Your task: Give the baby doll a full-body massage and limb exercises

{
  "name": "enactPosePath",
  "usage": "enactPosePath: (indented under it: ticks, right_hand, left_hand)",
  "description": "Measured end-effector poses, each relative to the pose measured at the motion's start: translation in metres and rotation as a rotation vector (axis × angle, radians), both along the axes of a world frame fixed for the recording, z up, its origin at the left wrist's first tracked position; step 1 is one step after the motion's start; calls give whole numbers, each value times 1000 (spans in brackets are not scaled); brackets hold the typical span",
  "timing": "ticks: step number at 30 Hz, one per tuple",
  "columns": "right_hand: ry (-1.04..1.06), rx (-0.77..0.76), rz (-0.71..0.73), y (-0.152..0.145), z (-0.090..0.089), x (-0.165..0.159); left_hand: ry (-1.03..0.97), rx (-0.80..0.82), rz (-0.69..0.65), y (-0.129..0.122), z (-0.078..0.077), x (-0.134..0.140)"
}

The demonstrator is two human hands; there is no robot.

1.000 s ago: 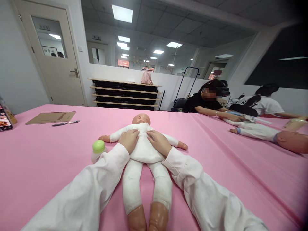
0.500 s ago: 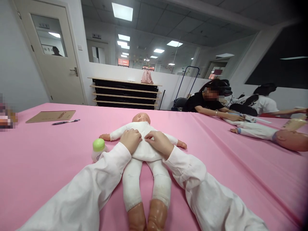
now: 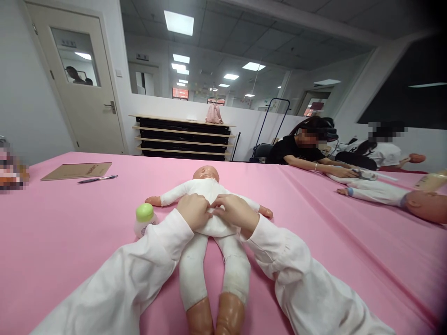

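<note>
A baby doll (image 3: 206, 173) in white cloth lies on its back, arms spread, feet pointing towards me. Over its belly, my left hand (image 3: 194, 211) has its fingers curled and pressed together on the front of the white top (image 3: 213, 228). Close beside it, nearly touching, my right hand (image 3: 234, 210) pinches the same cloth with thumb and fingers. The fingertips partly hide the cloth between them. To the left of my left sleeve stands a small bottle with a green lid (image 3: 144, 213); the sleeve overlaps its lower edge.
Pink cloth (image 3: 87, 232) covers the table. A brown notebook (image 3: 77, 171) and a pen (image 3: 98, 179) lie at the far left. On the right, a person in black (image 3: 296, 151) handles something beside another doll (image 3: 379, 193). A pale bottle (image 3: 431, 180) stands behind that doll.
Both hands have moved slightly down the doll's front, towards me, and closer together. The view has shifted a little. At the far right, the other person in white has moved.
</note>
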State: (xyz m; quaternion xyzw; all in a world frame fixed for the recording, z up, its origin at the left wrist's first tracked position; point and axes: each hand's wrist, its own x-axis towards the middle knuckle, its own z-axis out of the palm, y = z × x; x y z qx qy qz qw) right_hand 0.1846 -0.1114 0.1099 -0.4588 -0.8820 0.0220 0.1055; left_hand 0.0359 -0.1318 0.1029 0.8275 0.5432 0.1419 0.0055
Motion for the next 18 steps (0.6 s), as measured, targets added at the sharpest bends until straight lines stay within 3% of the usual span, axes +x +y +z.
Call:
enactPosePath:
  ticks: [7, 14, 18]
  right_hand:
    - [-28, -26, -3, 4, -2, 3]
    - [-53, -53, -172, 17, -6, 15]
    - [132, 14, -146, 29, -17, 16]
  left_hand:
    - [-13, -4, 23, -1, -6, 7]
    - [-46, 87, -15, 9, -17, 8]
    - [-68, 109, 51, 20, -13, 10]
